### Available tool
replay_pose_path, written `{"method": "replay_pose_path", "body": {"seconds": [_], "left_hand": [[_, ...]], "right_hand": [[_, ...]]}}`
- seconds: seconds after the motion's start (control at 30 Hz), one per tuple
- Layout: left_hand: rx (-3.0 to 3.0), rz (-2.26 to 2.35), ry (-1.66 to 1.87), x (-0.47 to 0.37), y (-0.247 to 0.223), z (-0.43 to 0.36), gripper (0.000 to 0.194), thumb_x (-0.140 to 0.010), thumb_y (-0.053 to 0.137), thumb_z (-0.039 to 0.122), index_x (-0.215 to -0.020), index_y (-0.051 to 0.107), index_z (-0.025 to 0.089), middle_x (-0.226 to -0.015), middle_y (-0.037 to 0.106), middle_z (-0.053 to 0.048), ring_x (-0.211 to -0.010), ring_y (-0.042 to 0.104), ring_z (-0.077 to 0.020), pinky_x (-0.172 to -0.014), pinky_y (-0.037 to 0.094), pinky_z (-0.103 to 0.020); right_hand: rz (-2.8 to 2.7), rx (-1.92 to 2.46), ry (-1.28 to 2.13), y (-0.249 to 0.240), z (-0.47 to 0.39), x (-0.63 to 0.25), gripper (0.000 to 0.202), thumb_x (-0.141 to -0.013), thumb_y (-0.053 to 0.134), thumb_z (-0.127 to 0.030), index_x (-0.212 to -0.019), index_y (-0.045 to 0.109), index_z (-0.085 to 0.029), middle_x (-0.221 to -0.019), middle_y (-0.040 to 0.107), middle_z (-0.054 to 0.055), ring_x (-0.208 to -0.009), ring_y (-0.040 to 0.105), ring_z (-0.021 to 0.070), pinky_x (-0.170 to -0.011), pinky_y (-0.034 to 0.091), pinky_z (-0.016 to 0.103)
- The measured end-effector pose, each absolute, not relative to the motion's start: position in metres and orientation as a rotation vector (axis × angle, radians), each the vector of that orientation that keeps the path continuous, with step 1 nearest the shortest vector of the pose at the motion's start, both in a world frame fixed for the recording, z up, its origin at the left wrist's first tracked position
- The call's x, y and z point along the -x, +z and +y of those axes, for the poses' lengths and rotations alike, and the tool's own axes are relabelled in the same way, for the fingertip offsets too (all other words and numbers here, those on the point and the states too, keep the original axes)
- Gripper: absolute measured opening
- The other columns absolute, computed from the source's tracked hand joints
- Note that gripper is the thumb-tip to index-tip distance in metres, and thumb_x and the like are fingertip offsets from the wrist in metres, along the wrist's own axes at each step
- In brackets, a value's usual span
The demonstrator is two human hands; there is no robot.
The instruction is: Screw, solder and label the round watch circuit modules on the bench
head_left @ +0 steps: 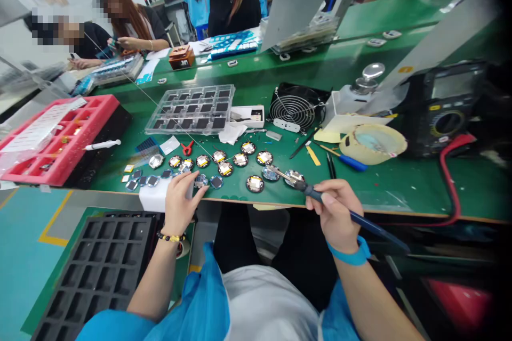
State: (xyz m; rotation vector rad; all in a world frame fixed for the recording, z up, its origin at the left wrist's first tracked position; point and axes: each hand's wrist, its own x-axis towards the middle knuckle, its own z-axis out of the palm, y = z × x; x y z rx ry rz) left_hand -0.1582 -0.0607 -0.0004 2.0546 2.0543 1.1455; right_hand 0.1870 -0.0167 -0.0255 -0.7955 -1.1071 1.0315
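Observation:
My right hand [338,210] grips a soldering iron [313,192] by its dark handle. Its metal tip points left, over a round circuit board [295,178], and ends at or just above another round board [271,172]; contact cannot be made out. My left hand [182,200] is at the bench's front edge with thumb and index finger apart. Between those fingertips lies a small board [200,181], with no firm hold visible. A square dark-faced module [216,182] lies just right of them. Several round boards with yellow-edged white parts, such as this one [255,184], are spread between my hands.
Behind the boards stand a clear compartment tray [192,109] and a fan [294,109]. A red foam tray [60,138] is left; a yellowish bowl [372,144] and multimeter [440,106] are right. Red pliers [186,149] lie mid-left. Co-workers are across the bench.

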Motion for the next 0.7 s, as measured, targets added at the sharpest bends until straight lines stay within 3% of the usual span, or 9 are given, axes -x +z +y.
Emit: {"method": "replay_pose_path", "body": {"seconds": [0.13,0.27,0.37,0.53,0.7], "left_hand": [[-1.572,1.864,1.380,0.152,0.008,-0.061,0.042,-0.097,0.069,0.056,-0.123,0.075,0.023,-0.125,0.077,-0.012,-0.123,0.070,-0.0278,-0.110,0.054,-0.047],[-0.947,1.511,1.575,0.154,0.020,-0.056,0.057,-0.101,0.050,0.070,-0.117,0.071,0.019,-0.123,0.078,-0.015,-0.120,0.074,-0.0268,-0.095,0.060,-0.038],[-0.739,1.426,1.568,0.157,0.025,-0.053,0.060,-0.096,0.054,0.076,-0.110,0.069,0.020,-0.115,0.081,-0.014,-0.115,0.076,-0.0248,-0.086,0.060,-0.032],[-0.915,1.558,1.539,0.162,0.027,-0.057,0.055,-0.096,0.056,0.073,-0.101,0.066,0.019,-0.095,0.081,-0.011,-0.094,0.077,-0.0228,-0.070,0.052,-0.030],[-1.481,1.978,1.228,0.171,0.025,-0.055,0.043,-0.103,0.056,0.058,-0.084,0.066,0.021,-0.099,0.081,-0.007,-0.093,0.071,-0.0211,-0.085,0.051,-0.034]], "right_hand": [[-1.094,0.792,1.041,-0.025,-0.015,-0.187,0.010,-0.091,0.069,-0.032,-0.093,0.070,-0.023,-0.053,0.046,-0.006,-0.047,0.051,0.0162,-0.051,0.047,0.031],[-1.071,0.777,1.046,-0.026,-0.014,-0.187,0.010,-0.089,0.071,-0.031,-0.093,0.073,-0.022,-0.052,0.047,-0.005,-0.048,0.051,0.0158,-0.051,0.048,0.031],[-1.058,0.767,1.048,-0.027,-0.014,-0.188,0.010,-0.088,0.072,-0.031,-0.092,0.074,-0.022,-0.051,0.048,-0.004,-0.048,0.051,0.0161,-0.051,0.048,0.031],[-1.046,0.762,1.051,-0.025,-0.014,-0.186,0.009,-0.087,0.073,-0.031,-0.090,0.074,-0.022,-0.051,0.048,-0.004,-0.048,0.051,0.0167,-0.050,0.048,0.032],[-1.072,0.774,1.041,-0.026,-0.015,-0.186,0.010,-0.090,0.070,-0.031,-0.092,0.072,-0.022,-0.053,0.049,-0.005,-0.048,0.051,0.0160,-0.051,0.047,0.031]]}}
